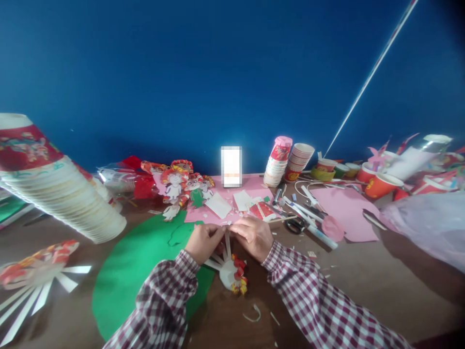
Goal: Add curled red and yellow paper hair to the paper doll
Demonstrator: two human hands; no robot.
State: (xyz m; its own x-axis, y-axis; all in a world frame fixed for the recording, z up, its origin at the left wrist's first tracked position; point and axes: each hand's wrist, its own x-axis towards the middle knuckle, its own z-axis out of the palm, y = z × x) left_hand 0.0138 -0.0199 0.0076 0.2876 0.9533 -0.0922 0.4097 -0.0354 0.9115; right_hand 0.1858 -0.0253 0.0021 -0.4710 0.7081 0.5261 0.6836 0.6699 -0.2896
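The fingers (pixel 216 234) of the left hand (pixel 203 244) are drawn together, pinching at the upper ends of white strips, and those of the right hand (pixel 255 238) close in from the other side, clamped on the same strips with the tips of both hands almost meeting. The strips belong to a cut paper cup (pixel 228 276), its round white base and red-and-yellow part lying just below the hands, toward the near edge of the table (pixel 363 286). A curled white scrap (pixel 255 314) lies nearer that edge. Under the left forearm, a large green sheet (pixel 127 276) spreads leftward; beyond the hands, a pink sheet (pixel 250 183) carries white pieces and reaches toward the far edge. Paper figures (pixel 175 186) cluster at its left side. Right of the hands lie black-handled scissors (pixel 295 224), pens (pixel 303 213) and a second pink sheet (pixel 341 208). Two cup stacks (pixel 279 162) stand near the far edge. Toward the left edge, a tall cup stack (pixel 69 194) leans behind another splayed cup (pixel 39 275); toward the right edge are an orange cup (pixel 383 185) and a pale plastic bag (pixel 428 228).
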